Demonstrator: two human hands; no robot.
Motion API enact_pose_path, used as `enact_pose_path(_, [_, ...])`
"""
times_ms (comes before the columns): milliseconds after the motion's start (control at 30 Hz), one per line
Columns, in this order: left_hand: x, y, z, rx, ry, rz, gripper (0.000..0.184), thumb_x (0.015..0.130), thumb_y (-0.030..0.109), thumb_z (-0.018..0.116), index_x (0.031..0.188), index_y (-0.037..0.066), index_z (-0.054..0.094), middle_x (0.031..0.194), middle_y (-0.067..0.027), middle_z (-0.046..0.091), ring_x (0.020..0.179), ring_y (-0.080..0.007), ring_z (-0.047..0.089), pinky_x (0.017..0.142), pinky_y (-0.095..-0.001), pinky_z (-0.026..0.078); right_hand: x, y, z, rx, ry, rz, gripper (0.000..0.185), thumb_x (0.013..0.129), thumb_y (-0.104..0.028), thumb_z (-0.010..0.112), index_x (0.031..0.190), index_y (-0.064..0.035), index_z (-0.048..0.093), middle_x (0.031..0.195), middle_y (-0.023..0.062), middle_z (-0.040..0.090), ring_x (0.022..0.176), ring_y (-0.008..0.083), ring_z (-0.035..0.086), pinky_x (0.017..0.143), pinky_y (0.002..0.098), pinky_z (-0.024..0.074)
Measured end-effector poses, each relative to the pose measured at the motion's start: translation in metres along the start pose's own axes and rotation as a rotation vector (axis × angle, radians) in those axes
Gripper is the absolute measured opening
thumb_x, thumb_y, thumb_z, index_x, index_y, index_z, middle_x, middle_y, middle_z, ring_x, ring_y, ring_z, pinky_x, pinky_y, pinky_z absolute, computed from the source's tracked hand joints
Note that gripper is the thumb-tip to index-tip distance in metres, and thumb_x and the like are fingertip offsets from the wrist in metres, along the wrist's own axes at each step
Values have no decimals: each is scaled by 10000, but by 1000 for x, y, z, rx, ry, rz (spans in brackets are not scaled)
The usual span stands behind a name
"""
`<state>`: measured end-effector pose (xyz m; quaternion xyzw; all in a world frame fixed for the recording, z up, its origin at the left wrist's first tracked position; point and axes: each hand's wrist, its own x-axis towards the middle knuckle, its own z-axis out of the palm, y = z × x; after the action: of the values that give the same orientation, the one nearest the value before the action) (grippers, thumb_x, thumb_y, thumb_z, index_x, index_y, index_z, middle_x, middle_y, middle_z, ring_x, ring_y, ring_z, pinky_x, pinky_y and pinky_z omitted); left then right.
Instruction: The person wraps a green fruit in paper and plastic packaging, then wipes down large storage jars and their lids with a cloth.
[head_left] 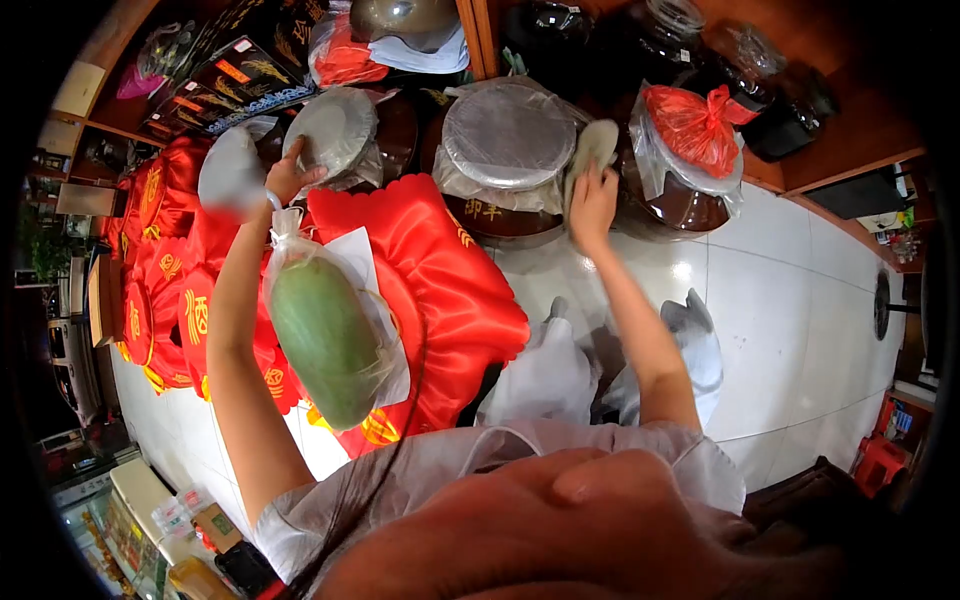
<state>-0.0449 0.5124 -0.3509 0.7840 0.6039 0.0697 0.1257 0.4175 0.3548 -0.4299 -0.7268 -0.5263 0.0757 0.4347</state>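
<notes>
left hand: you are touching a plastic-wrapped lid, fingers spreading at its edge | right hand: your fingers are pinching a grey cloth | cloth: standing just beside the middle brown jar | bagged green fruit: lying over red satin

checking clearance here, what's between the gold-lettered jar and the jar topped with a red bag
The head view shows the right hand with a greyish cloth between the gold-lettered jar and red-bagged jar.
</notes>
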Motion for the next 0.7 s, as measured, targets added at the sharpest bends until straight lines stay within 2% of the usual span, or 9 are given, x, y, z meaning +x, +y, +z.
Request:
enact_pose_path(133, [2,1,0,35,-16,-3,915,632,552,641,1294,34,279,1162,-246,465,1055,-368,474,870,-378,388,120,28,23,-287,-408,-42,305,854,-215,415,1007,2,564,1081,223,507,1007,344,469,850,388,391])
enact_pose_path(200, [4,-6,4,-3,-4,-2,911,633,545,645,1294,35,280,1164,-243,465,1054,-365,476,870,-374,388,151,37,42,-235,-331,-90,254,800,-222,467,859,-23,615,875,174,597,826,350,555,727,391,442])
enact_pose_path(267, [3,1,-2,-9,-10,-15,914,630,537,652,1296,36,277,1155,-243,472,1052,-363,478,869,-372,387,211,92,98,-241,-579,91,252,793,-215,465,869,-27,615,924,178,587,852,357,549,734,377,443])
enact_pose_path(333, [1,5,-1,-16,-18,-31,916,627,530,658,1297,36,275,1147,-243,478,1051,-361,480,868,-370,387,226,74,89,-51,-751,392,234,788,-178,485,918,-49,630,884,123,619,797,243,576,712,342,440])
enact_pose_path(433, [4,1,0,-25,-28,-57,935,610,503,684,1307,44,262,1143,-243,482,1059,-355,476,877,-361,378,231,44,107,-103,-600,385,264,777,-213,553,977,-57,627,899,95,615,798,190,555,731,321,429])
enact_pose_path(500, [2,-1,3,-40,10,-40,938,607,511,682,1300,31,271,1170,-242,460,1086,-351,454,903,-358,363,234,25,104,112,-766,231,356,761,-271,605,1058,-75,595,1001,104,591,854,203,552,759,319,422])
enact_pose_path(600, [-1,9,-1,-49,-8,-81,949,599,520,680,1300,31,268,1200,-236,434,1105,-358,432,922,-367,350,231,-31,77,31,-954,111,381,751,-292,622,1057,-68,595,1045,118,574,904,217,544,776,322,419])
enact_pose_path(633, [-1,7,0,-24,-3,-63,926,620,522,666,1293,17,278,1211,-234,426,1118,-349,424,924,-355,346,239,-32,84,12,-1022,184,501,712,-413,639,1084,-83,577,1223,153,453,1098,294,451,922,383,354])
enact_pose_path(700, [1,5,1,-14,2,-28,907,641,520,652,1281,-10,288,1237,-232,401,1144,-328,406,933,-342,335,249,-42,95,-41,-1081,128,484,707,-403,646,1072,-91,587,1228,143,451,1106,293,444,924,379,352])
